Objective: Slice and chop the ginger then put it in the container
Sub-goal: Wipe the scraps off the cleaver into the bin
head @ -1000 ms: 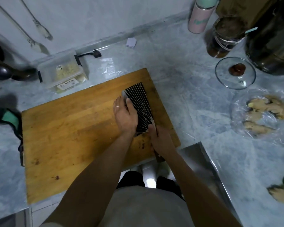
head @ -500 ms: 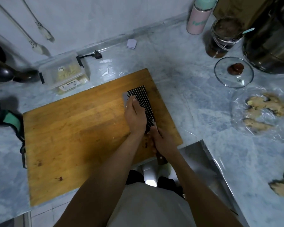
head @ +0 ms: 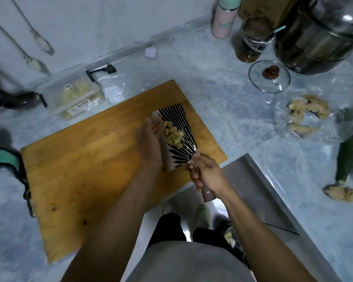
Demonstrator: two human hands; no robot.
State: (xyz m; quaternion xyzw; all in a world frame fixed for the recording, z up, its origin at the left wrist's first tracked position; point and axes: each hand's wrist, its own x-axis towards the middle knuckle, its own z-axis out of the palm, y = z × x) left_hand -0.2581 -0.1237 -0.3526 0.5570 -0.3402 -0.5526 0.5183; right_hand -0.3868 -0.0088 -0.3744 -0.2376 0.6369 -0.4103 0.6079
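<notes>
Chopped pale-yellow ginger (head: pixel 174 135) now sits in a loose heap on the flat of the broad black-and-silver striped cleaver blade (head: pixel 176 137), which is turned face-up over the far right part of the wooden cutting board (head: pixel 86 159). Half a second ago the left palm lay flat on the blade with no ginger showing; now the left hand (head: pixel 149 139) stands on edge just left of the heap, fingers straight and together, touching the pile as a fence. Right hand (head: pixel 205 174) is wrapped round the brown wooden cleaver handle, nearer the body than the blade. Judgement: chopping of this batch looks finished, the load gathered for transfer. The clear rectangular plastic container (head: pixel 73 94), already holding some pale pieces, waits well beyond and left of the left hand, off the board's far edge. More whole ginger roots (head: pixel 308 108) lie on clear plastic far to the right.
</notes>
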